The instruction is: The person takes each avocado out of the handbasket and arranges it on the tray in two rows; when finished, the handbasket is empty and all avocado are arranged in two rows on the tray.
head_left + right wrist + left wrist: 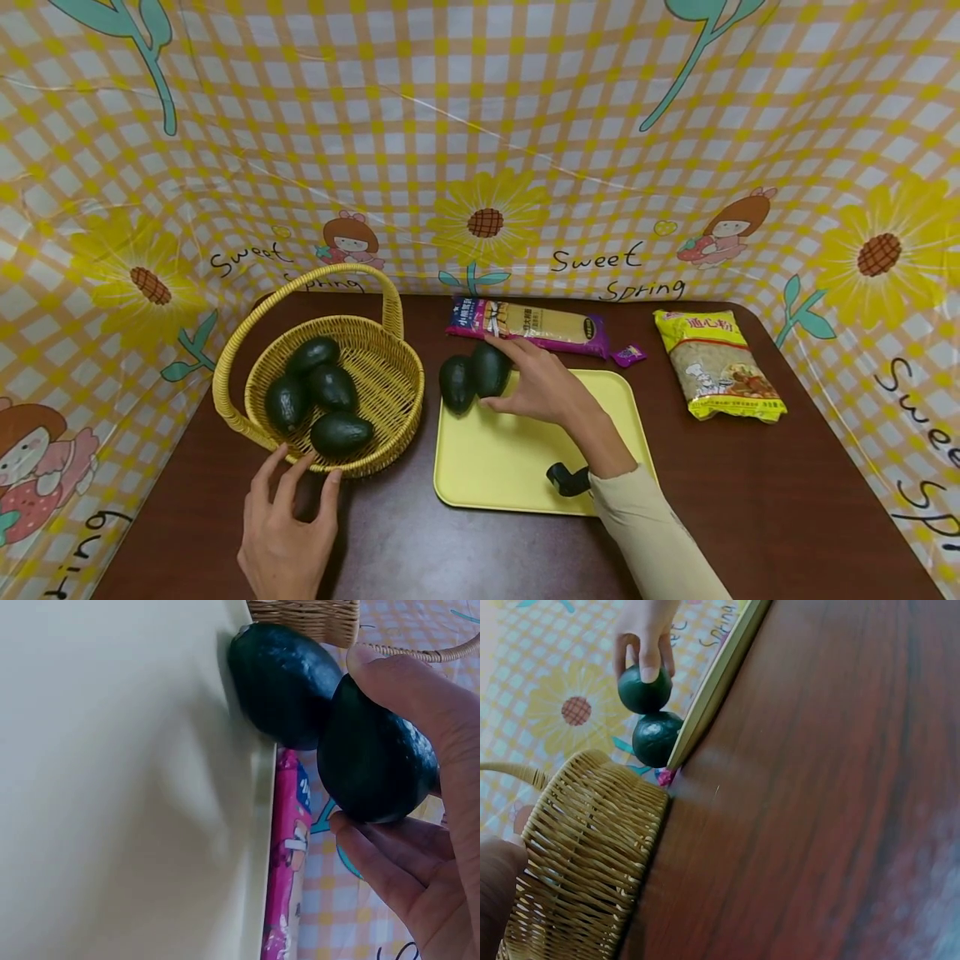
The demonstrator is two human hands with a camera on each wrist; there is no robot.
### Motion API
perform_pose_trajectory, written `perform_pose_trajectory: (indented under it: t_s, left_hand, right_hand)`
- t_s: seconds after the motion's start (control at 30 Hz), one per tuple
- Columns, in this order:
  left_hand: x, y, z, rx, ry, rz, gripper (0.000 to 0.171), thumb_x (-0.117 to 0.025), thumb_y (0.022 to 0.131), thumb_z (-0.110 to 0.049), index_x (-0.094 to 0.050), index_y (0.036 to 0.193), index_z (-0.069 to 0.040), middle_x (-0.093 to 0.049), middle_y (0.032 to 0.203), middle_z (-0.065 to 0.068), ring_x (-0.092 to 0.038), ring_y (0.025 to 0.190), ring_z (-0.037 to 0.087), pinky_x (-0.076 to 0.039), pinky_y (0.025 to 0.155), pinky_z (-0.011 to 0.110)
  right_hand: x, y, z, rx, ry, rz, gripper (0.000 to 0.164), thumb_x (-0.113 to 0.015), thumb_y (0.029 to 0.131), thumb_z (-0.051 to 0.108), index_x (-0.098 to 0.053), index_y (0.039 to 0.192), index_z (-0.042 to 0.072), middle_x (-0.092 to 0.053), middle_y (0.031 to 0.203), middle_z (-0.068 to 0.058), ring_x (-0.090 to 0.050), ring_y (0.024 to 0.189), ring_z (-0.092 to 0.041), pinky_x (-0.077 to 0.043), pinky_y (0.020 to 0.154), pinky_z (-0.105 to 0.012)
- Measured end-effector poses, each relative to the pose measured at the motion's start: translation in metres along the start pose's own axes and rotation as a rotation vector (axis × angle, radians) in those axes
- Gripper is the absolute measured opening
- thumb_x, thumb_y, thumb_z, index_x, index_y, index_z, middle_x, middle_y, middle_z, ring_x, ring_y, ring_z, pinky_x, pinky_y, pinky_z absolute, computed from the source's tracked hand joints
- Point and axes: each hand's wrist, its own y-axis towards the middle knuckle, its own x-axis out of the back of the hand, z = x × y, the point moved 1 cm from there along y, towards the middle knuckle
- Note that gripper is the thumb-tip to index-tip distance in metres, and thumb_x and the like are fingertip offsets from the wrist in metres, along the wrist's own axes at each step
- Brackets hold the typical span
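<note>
My right hand (pixel 542 385) holds a dark green avocado (pixel 491 370) at the far left corner of the yellow tray (pixel 517 479). In the right wrist view, thumb and fingers curl round this avocado (pixel 375 754), lifted off the tray. Close beside it, a second avocado (pixel 457 384) rests on the tray. My left hand (pixel 288 529) is spread, its fingertips at the near rim of the yellow wicker basket (pixel 405 417); whether they press on it is hard to tell. Several avocados (pixel 332 387) lie inside the basket, mostly toward its left.
Behind the tray lies a purple noodle packet (pixel 532 325), with a small purple wrapped piece (pixel 628 356) by its end. A yellow pasta bag (pixel 720 365) lies at the right. The basket's tall handle (pixel 251 333) arches up on its left side. A patterned cloth (pixel 487 125) encloses the table.
</note>
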Motion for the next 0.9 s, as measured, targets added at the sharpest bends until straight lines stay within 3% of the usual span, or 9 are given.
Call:
perform_pose_trajectory:
  t_s: [0.9]
  left_hand:
    - [-0.001, -0.001, 0.001, 0.009, 0.001, 0.005, 0.037, -0.093, 0.087, -0.030, -0.082, 0.117, -0.013, -0.067, 0.141, 0.012, -0.068, 0.102, 0.040, -0.053, 0.056, 0.061]
  right_hand:
    - [-0.020, -0.012, -0.023, -0.013, 0.003, 0.011, 0.098, -0.097, 0.079, 0.042, -0.052, 0.160, 0.008, -0.062, 0.142, -0.027, -0.072, 0.109, -0.038, -0.060, 0.091, -0.055]
